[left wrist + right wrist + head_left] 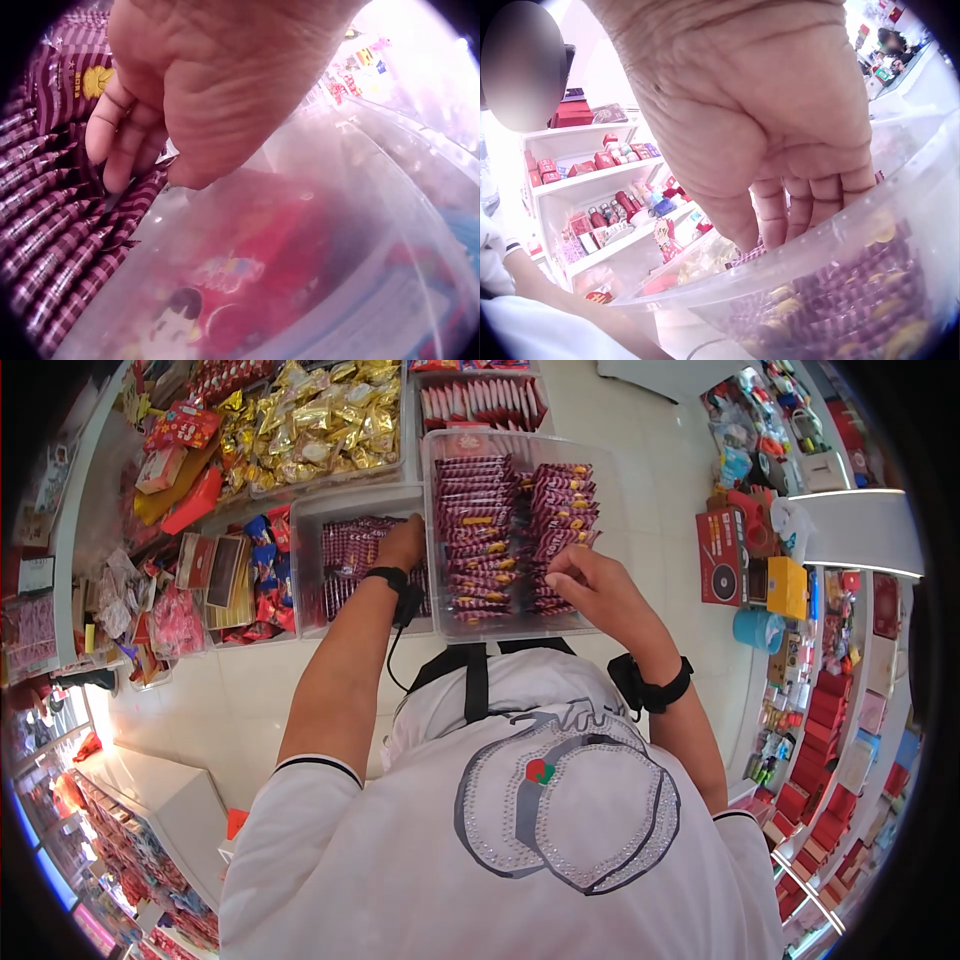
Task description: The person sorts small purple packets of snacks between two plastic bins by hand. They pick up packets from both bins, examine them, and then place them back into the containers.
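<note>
Two clear plastic bins stand side by side in front of me in the head view. The left bin (310,525) holds maroon striped candy packets (345,565), and my left hand (402,545) reaches into it. In the left wrist view its fingers (112,161) curl down onto the striped packets (52,225), with a packet edge caught between fingers and thumb. The larger right bin (432,470) holds stacked rows of maroon and gold packets (480,530). My right hand (565,568) is over its right-hand row. In the right wrist view the right hand (761,241) pinches a striped packet (748,256) between thumb and fingers.
A bin of gold-wrapped sweets (320,420) and a tray of pink packets (480,400) stand behind. Mixed sweets and boxes (215,575) crowd the left. A red box (722,555) and shelves of red boxes (830,720) stand at the right. White floor (200,700) lies below.
</note>
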Action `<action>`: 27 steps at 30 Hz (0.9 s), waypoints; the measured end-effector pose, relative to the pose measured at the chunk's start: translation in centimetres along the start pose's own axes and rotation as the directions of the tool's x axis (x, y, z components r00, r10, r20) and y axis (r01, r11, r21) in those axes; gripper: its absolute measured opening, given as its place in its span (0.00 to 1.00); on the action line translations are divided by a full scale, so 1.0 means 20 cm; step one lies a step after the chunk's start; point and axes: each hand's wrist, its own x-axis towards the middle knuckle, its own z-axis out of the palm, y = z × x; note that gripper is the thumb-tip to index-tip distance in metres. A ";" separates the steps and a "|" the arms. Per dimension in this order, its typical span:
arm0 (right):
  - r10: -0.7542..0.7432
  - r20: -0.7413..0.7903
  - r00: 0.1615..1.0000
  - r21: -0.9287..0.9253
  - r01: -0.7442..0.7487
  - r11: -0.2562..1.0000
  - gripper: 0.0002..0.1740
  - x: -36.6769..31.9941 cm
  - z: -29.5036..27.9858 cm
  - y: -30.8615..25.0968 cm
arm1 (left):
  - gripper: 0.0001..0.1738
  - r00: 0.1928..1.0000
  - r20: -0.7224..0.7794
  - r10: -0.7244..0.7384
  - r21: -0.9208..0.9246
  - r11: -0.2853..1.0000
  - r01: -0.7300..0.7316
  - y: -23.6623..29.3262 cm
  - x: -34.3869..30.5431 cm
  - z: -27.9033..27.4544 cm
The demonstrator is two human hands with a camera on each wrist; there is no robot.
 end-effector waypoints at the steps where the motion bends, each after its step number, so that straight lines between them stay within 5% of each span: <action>1: -0.005 -0.004 1.000 -0.007 0.005 1.000 0.08 0.00 0.00 0.00 | 0.13 1.000 -0.020 -0.002 -0.008 1.000 0.002 0.00 -0.02 0.00; 5: -0.018 -0.003 1.000 -0.008 0.018 1.000 0.09 0.00 0.00 0.01 | 0.13 0.992 -0.128 -0.005 0.019 1.000 0.008 -0.01 -0.04 0.02; 8: -0.014 -0.002 1.000 0.026 0.014 1.000 0.09 0.00 -0.02 0.01 | 0.17 0.941 -0.337 0.010 -0.054 0.998 -0.030 0.18 -0.23 -0.20; 12: -0.028 -0.041 0.999 0.172 0.035 0.985 0.08 0.03 -0.08 -0.02 | 0.23 0.902 -0.414 -0.120 -0.246 0.969 0.016 0.20 -0.42 -0.45; 14: -0.043 -0.046 0.998 0.215 0.052 0.975 0.08 0.05 -0.11 -0.06 | 0.24 0.929 -0.355 -0.107 -0.435 0.898 -0.063 0.16 -0.52 -0.59; 17: -0.059 0.019 0.998 0.254 0.052 0.966 0.11 0.11 -0.14 -0.20 | 0.22 0.957 -0.284 -0.061 -0.767 0.613 -0.189 0.41 -0.75 -0.88; 20: -0.175 -0.003 0.985 0.279 0.169 0.945 0.16 0.19 -0.06 -0.33 | 0.22 0.938 -0.317 0.144 -0.668 0.667 -0.328 0.65 -0.88 -1.02; 23: -0.181 0.072 0.981 0.461 0.128 0.878 0.21 0.22 0.02 -0.46 | 0.23 0.933 -0.288 0.215 -0.638 0.684 -0.354 0.86 -0.92 -1.03; 27: -0.172 0.133 0.976 0.487 0.086 0.869 0.21 0.28 0.02 -0.45 | 0.23 0.915 -0.346 0.206 -0.644 0.657 -0.391 0.93 -0.87 -0.97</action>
